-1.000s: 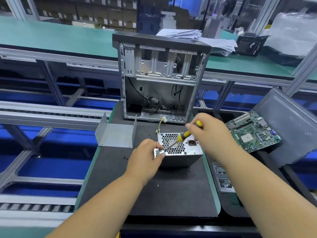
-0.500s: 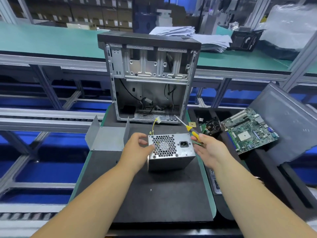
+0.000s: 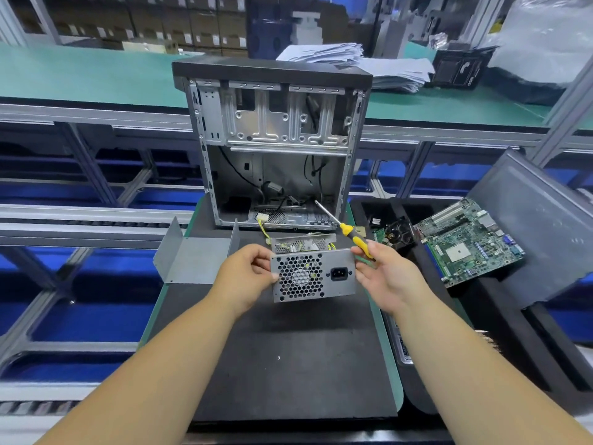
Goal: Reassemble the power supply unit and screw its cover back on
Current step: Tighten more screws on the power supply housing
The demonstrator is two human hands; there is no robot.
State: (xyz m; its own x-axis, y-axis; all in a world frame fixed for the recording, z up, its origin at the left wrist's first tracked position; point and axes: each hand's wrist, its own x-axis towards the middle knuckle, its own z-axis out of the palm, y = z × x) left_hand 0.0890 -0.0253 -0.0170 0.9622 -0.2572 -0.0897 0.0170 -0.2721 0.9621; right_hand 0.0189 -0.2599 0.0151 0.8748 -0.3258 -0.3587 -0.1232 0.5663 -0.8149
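1. Power supply unit [image 3: 313, 276] sits at frame centre, lifted or tipped just above the black mat [image 3: 288, 364], fan-grille face toward the camera.
2. Left hand [image 3: 245, 279] grips the unit's left edge, thumb on the front face, fingers curled behind.
3. Right hand [image 3: 383, 277] pinches the yellow-handled screwdriver [image 3: 348, 231] between thumb and fingers while its fingers also steady the unit's right edge; the shaft points up-left toward the open computer case [image 3: 276, 149].
4. Step in hand looks like turning the unit to line it up for its cover (likely the bent sheet-metal piece [image 3: 195, 256] left of centre, lying on the surface).
5. To do it well: support the weight with both hands, tuck the yellow wires [image 3: 266, 231] trailing from the top back inside before closing, and match the screw holes squarely.
6. Keep the screwdriver tip clear of the grille and wires while the unit is being rotated.
7. Materials: the unit is dull grey stamped steel with a honeycomb grille and a black socket; edges look sharp and thin.
8. The mat looks foam-like and matte (good grip, no sliding).
9. Green circuit board [image 3: 465, 242] lies at right in a dark tray [image 3: 500, 316], well apart.
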